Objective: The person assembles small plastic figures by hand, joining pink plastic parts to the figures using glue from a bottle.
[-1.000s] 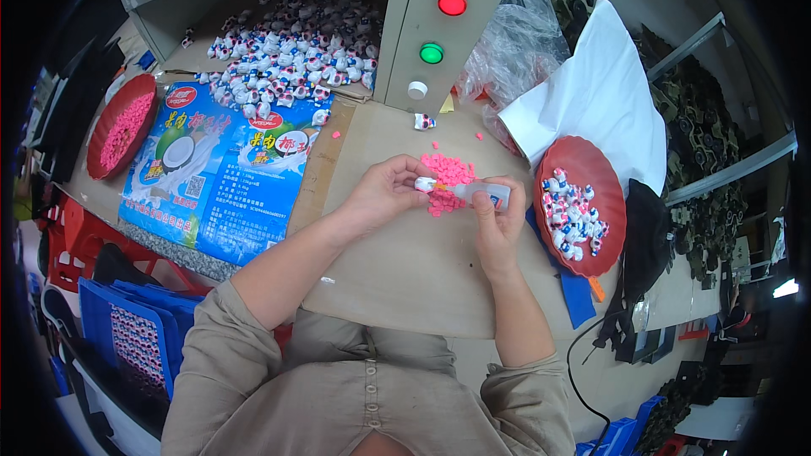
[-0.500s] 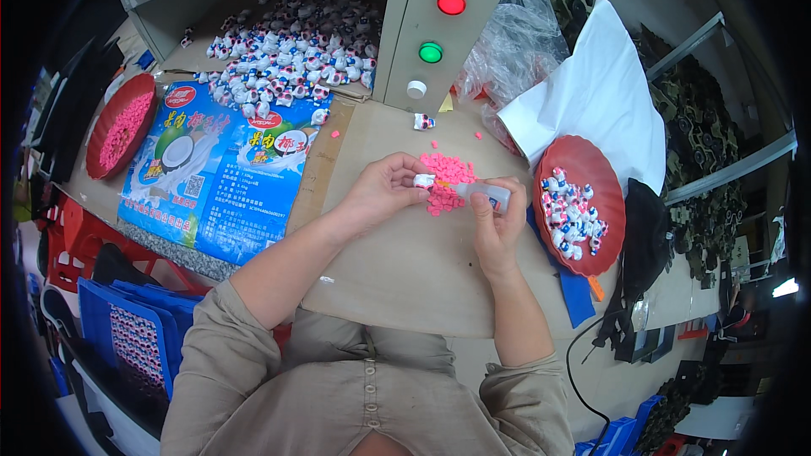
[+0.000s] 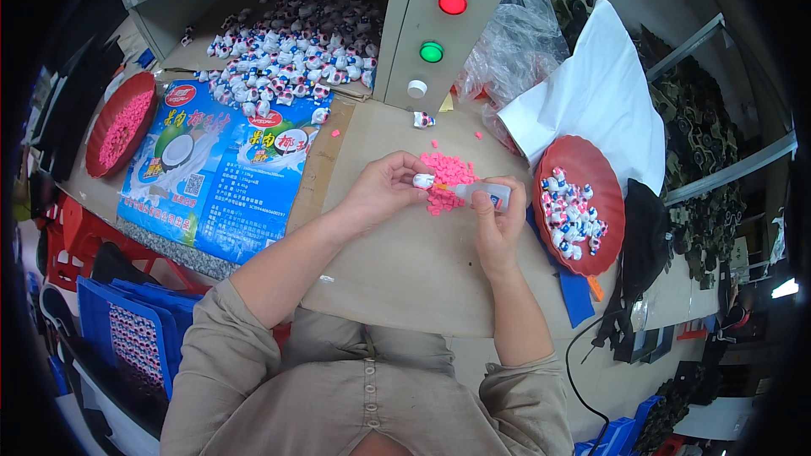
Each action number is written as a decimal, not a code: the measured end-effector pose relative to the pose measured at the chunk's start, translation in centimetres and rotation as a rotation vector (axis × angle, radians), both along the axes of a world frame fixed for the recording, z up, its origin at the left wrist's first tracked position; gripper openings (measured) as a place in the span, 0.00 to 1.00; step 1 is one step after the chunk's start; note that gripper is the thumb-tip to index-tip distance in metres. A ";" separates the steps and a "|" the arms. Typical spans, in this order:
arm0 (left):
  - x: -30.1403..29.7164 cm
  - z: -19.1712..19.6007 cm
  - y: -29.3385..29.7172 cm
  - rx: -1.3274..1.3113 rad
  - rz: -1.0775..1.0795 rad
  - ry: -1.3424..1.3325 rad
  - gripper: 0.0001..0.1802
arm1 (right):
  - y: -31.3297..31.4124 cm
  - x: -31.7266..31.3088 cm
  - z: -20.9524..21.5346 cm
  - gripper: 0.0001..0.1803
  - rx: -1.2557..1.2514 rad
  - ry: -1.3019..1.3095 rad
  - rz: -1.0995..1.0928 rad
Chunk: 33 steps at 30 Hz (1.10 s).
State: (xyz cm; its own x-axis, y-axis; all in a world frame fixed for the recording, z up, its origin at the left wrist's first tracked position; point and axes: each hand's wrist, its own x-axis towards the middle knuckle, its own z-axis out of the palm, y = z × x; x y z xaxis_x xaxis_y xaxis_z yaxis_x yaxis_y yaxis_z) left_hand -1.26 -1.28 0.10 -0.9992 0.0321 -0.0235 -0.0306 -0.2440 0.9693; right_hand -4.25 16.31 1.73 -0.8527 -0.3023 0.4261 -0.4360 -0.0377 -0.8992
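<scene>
Between the thumb and fingers of my left hand [image 3: 384, 190] is a small white figurine [image 3: 423, 181]. My right hand [image 3: 500, 224] is closed round a small white glue bottle [image 3: 488, 193], laid almost level, its thin tip pointing left at the figurine. Whether the tip touches it I cannot tell. Just beyond both hands, a loose heap of small pink pieces [image 3: 454, 171] lies on the table. One more figurine [image 3: 424, 120], white with blue and dark parts, lies behind that heap.
Many figurines [image 3: 287, 59] fill the grey machine's opening [image 3: 405, 17] at the back. A red dish [image 3: 604, 194] of figurines stands at the right, beside a white cloth [image 3: 591, 93]. Another red dish [image 3: 95, 139] holds pink pieces, left of a blue printed cardboard sheet [image 3: 220, 177].
The glue bottle has turned slightly in my right hand, and its tip sits a little lower. My left hand keeps the figurine in the same place.
</scene>
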 end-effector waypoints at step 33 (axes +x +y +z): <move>0.2 0.0 -0.3 0.215 -0.138 -0.071 0.13 | 2.1 -3.1 0.1 0.07 0.764 0.161 0.054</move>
State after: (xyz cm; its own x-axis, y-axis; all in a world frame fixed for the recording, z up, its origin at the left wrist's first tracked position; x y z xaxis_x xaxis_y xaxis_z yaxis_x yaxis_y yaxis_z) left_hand -1.02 -1.54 0.09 -0.9811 0.1797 -0.0718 -0.1443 -0.4325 0.8900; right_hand -7.39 18.41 1.86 -0.7740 -0.6009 0.1998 -0.5781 0.5416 -0.6103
